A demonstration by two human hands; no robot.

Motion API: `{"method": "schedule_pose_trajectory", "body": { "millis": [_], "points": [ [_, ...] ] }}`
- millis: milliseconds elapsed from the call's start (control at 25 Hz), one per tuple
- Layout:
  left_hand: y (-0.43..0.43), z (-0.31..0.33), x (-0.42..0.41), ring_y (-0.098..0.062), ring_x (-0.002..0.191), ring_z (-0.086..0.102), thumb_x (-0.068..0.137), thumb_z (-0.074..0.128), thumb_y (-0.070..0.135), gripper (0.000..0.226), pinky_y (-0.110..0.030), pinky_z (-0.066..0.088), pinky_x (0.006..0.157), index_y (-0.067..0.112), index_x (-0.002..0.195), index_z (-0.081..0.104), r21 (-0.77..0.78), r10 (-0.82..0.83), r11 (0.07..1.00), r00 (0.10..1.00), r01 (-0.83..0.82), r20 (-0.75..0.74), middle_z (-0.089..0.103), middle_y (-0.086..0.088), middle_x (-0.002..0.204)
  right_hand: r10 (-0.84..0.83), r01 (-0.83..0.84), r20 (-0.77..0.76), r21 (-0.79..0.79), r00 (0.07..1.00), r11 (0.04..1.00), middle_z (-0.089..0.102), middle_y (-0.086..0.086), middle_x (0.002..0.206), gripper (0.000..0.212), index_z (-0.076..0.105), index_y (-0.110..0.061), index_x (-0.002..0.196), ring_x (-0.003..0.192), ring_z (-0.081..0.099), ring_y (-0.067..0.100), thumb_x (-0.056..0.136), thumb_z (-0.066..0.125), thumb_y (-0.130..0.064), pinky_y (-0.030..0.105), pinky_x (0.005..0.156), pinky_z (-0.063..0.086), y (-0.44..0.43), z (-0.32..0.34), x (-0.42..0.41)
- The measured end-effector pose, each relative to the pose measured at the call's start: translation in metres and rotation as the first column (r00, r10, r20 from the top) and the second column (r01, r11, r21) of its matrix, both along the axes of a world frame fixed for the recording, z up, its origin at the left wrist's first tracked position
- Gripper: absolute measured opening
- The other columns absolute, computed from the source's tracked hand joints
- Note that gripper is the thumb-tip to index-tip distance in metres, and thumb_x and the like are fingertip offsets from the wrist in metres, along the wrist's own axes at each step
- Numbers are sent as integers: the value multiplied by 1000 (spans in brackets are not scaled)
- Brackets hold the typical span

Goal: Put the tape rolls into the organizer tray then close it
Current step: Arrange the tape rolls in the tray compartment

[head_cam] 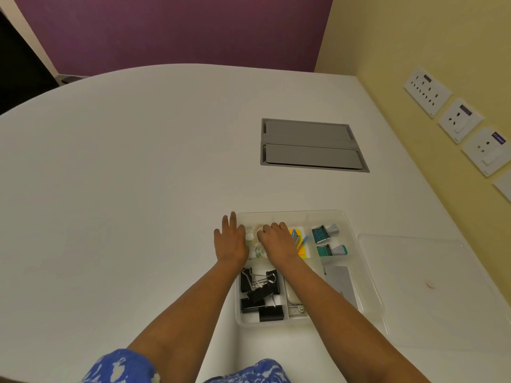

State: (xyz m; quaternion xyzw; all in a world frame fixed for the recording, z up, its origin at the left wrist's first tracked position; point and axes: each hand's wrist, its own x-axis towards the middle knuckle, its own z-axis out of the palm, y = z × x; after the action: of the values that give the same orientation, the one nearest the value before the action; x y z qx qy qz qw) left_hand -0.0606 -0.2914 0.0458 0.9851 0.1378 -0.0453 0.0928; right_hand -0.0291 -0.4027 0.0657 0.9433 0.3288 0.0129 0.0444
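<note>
While left fingers (231,221) lie flat, right fingers (273,226) curl over tape rolls (258,254) in tray (359,244).

A broad white bench (124,175) with a rounded far edge filled the room's middle. A grey hinged cable hatch (311,145) sat flush in its top. Behind stood a purple wall (171,31); to the right, a yellow wall (431,45) carried white socket plates (427,91) in a row.
</note>
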Motion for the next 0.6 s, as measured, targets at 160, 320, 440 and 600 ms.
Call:
{"method": "schedule_pose_trajectory", "body": {
  "millis": [160,320,440,600],
  "points": [
    [0,2,-2,-26,146,5,89,58,23,35,-42,22,115,17,123,52,4,-37,999,999,37,23,7,-9,159,-69,66,-100,-28,993,997,71,9,80,33,70,-9,85,77,67,26,55,84,-5,30,73,52,2,4,-2],
    [0,4,-5,-25,147,3,90,57,24,30,-41,14,117,20,120,56,-28,-97,995,992,100,83,6,-8,159,-135,189,-239,223,962,956,70,17,91,26,68,-4,93,86,63,34,71,67,9,38,73,46,-6,2,3],
    [-1,5,-12,-25,147,-1,89,59,34,29,-41,10,119,24,116,61,-20,-142,989,986,144,89,2,-7,160,-82,145,-271,222,959,964,66,14,108,24,67,-9,105,102,57,31,84,59,-1,37,83,43,-13,5,11],
    [-3,10,-14,-24,147,-9,83,57,56,46,-44,3,119,31,122,59,22,-135,991,991,135,2,-5,-5,160,4,19,-294,74,956,997,59,9,122,32,62,-16,118,115,50,27,87,63,-18,36,94,39,-15,11,13]
  ]
}}
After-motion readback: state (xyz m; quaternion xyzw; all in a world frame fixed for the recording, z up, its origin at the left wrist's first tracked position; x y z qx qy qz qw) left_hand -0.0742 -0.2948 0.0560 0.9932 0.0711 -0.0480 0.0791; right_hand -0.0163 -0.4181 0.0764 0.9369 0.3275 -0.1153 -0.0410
